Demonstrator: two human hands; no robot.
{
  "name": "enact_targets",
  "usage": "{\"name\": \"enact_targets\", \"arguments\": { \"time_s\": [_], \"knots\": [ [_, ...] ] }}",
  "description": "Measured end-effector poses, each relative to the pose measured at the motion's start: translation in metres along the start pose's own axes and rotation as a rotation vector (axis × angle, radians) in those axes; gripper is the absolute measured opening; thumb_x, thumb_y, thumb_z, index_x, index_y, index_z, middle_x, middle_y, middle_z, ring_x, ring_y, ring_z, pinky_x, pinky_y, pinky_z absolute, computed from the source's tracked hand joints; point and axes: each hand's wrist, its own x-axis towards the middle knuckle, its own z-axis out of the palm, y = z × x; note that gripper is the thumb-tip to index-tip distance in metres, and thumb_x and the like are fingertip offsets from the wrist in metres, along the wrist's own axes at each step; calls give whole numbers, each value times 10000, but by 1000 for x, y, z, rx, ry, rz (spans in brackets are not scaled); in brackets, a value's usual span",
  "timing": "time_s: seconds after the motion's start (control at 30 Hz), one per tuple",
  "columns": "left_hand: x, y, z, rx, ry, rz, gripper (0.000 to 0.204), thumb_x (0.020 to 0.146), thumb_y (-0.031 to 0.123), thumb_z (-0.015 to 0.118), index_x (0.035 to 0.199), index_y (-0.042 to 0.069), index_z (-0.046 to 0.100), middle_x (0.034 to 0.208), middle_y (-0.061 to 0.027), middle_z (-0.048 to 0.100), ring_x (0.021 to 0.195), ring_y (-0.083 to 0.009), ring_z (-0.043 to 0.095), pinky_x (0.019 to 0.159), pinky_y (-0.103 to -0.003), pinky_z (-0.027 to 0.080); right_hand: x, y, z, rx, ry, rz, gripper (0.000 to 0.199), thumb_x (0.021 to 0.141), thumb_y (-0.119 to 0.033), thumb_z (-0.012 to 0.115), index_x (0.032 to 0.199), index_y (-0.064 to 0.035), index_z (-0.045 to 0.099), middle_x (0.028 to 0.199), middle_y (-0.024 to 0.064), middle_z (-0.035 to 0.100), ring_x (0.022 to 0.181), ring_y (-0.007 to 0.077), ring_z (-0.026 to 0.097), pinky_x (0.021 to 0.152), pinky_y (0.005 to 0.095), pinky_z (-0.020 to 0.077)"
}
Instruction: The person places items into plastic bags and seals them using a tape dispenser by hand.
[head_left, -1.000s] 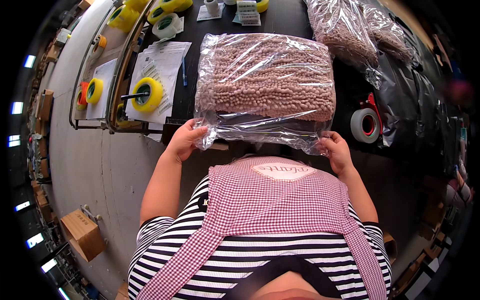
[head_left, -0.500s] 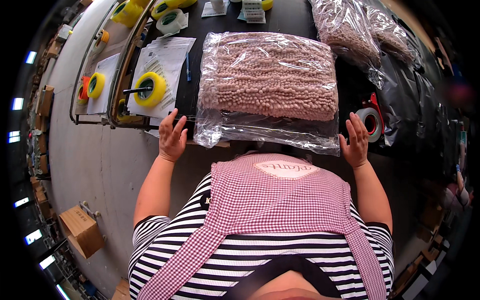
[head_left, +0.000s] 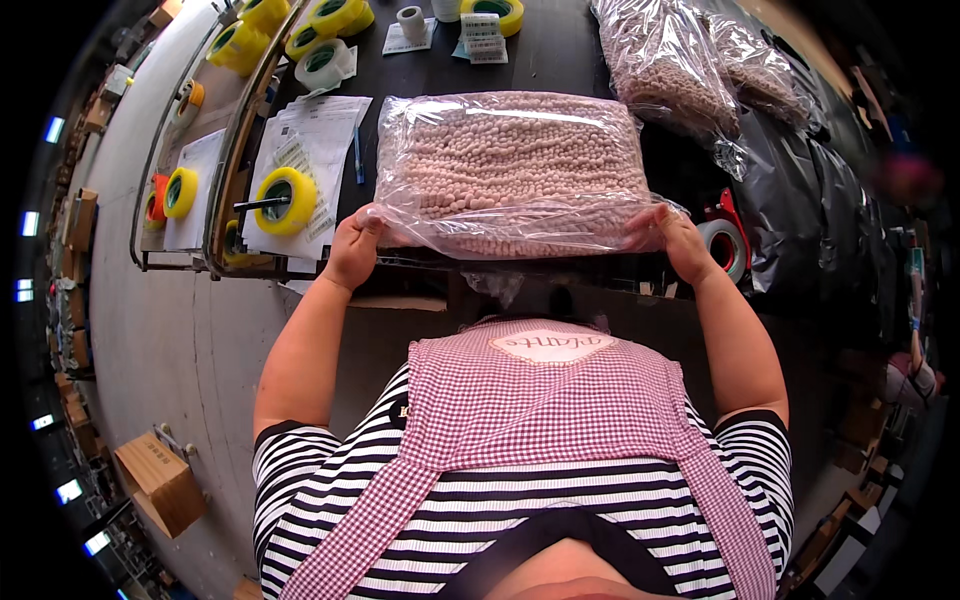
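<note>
A worker in a striped shirt and pink checked apron stands at a dark packing table [head_left: 560,50], gripping a clear plastic bag of pink knobbly fabric [head_left: 512,170] at the frame's centre. The bag's near edge hangs over the table edge, hiding what lies beneath, and its glare blurs the contents. The left hand [head_left: 352,248] clutches the bag's lower left corner, fingers curled together under the film, their tips hidden. The right hand [head_left: 676,240] clamps the lower right corner, fingers likewise pressed onto the plastic. More filled bags [head_left: 668,62] lie cut off at upper right. A yellow tape roll [head_left: 285,200] sits left, on papers [head_left: 318,135].
</note>
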Motion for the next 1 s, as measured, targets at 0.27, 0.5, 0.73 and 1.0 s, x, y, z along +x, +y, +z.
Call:
{"name": "enact_targets", "arguments": {
  "time_s": [0.27, 0.5, 0.73, 1.0],
  "knots": [
    [13, -22, 35, 458, 697, 160, 380, 1008, 307, 634, 787, -1, 669, 763, -30, 586, 646, -151, 542, 611, -307, 455, 10, 1, 41, -18, 499, -87, 311, 1028, -296, 595, 940, -2, 644, 757, 74, 692, 599, 150, 651, 582, 284, 550],
    [19, -39, 16, 621, 650, -38, 504, 1008, 413, 594, 768, -29, 636, 666, -115, 552, 617, -261, 534, 631, -386, 449, 33, 19, 22, -442, 704, -225, 411, 977, -273, 665, 683, -6, 557, 613, 10, 552, 583, 100, 468, 565, 333, 390],
    [43, -29, 15, 539, 441, -324, 498, 977, 395, 601, 749, -46, 643, 621, -139, 588, 592, -254, 541, 621, -395, 441, 57, 35, 19, -173, 652, 35, 458, 954, -329, 698, 650, 5, 626, 596, -22, 513, 606, 79, 414, 550, 308, 356],
    [17, -10, 22, 524, 672, 45, 357, 895, 106, 620, 1248, 56, 612, 1016, -122, 656, 894, -207, 591, 814, -336, 483, 5, -33, 50, -1231, 628, -910, 658, 872, -471, 732, 1374, -83, 555, 1328, 97, 600, 1273, 289, 533, 1156, 472, 256]
  ]
}}
